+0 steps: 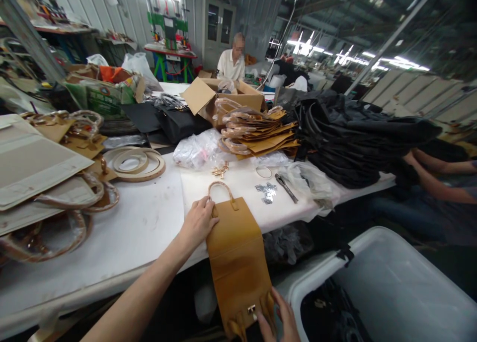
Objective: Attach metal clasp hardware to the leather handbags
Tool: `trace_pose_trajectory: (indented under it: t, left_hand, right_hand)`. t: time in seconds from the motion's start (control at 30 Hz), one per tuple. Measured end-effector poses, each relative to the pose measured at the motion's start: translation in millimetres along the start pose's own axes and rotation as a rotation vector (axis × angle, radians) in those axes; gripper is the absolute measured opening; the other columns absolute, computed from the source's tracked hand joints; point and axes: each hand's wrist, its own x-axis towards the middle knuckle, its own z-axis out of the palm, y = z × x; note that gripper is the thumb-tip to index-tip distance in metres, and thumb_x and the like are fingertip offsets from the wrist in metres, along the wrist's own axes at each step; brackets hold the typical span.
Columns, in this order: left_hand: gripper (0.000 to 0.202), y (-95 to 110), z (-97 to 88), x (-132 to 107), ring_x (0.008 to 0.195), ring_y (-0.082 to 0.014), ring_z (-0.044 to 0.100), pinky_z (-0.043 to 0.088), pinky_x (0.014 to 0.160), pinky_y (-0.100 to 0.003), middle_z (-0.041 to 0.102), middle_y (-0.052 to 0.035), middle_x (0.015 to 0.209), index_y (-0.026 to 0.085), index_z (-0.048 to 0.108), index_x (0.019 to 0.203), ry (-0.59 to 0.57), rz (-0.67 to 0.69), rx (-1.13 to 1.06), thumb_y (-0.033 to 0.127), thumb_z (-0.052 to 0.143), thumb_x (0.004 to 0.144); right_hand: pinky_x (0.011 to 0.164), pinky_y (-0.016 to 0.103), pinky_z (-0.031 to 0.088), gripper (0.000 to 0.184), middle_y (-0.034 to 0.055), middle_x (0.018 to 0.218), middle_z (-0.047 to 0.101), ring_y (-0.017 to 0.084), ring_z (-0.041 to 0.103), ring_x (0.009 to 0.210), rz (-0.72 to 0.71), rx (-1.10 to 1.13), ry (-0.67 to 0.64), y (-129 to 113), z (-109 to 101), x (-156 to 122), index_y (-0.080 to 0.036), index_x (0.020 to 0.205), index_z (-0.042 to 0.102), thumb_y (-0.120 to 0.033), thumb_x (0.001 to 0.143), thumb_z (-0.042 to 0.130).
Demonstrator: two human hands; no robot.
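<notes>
A tan leather handbag body (234, 252) hangs folded over the white table's edge, with a wrapped, rounded handle (219, 190) at its far end. My left hand (197, 223) grips the top edge beside the handle's base. My right hand (281, 317) holds the lower end near a gold turn-lock clasp (252, 309), with its fingers around the leather tabs there. The bag's underside is hidden.
Hardware, a metal hand tool (286, 188) and plastic bags lie on the white table (141, 218). Stacked tan panels (257, 136), a cardboard box (223, 96) and piled black bags (357, 138) stand beyond. A white bin (316, 262) sits lower right. Co-worker's arms (439, 178) show right.
</notes>
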Motion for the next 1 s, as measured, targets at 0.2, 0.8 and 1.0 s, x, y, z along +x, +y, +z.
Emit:
trace_pose_trajectory:
  t: [0.2, 0.8, 1.0]
  left_hand:
    - [0.024, 7, -22.4, 12, 0.113, -0.0349, 0.065, 0.055, 0.093, -0.045, 0.071, -0.0143, 0.118, 0.021, 0.066, 0.107, -0.134, -0.079, 0.152, 0.031, 0.073, 0.086]
    - [0.039, -18, 21.3, 40, 0.103, -0.0264, 0.071, 0.05, 0.08, -0.036, 0.072, -0.0086, 0.114, 0.023, 0.05, 0.125, 0.175, -0.189, 0.134, 0.054, 0.04, 0.104]
    - [0.036, -22, 21.6, 36, 0.1, -0.0241, 0.072, 0.048, 0.078, -0.033, 0.073, -0.0061, 0.11, 0.024, 0.048, 0.128, 0.216, -0.193, 0.027, 0.05, 0.045, 0.103]
  right_hand:
    - [0.12, 0.053, 0.043, 0.047, 0.0134, 0.146, 0.058, 0.034, 0.053, 0.138, -0.318, -0.022, -0.178, -96, 15, 52, -0.024, 0.138, 0.063, -0.042, 0.095, 0.067]
    - [0.109, 0.056, 0.053, 0.08, 0.01, 0.151, 0.053, 0.04, 0.052, 0.14, -0.635, -0.377, -0.058, -117, 100, 78, -0.033, 0.146, 0.052, -0.016, 0.071, 0.076]
    - [0.102, 0.057, 0.056, 0.077, 0.0106, 0.145, 0.059, 0.043, 0.057, 0.132, -0.697, -0.399, 0.003, -105, 108, 88, -0.033, 0.144, 0.055, -0.019, 0.072, 0.077]
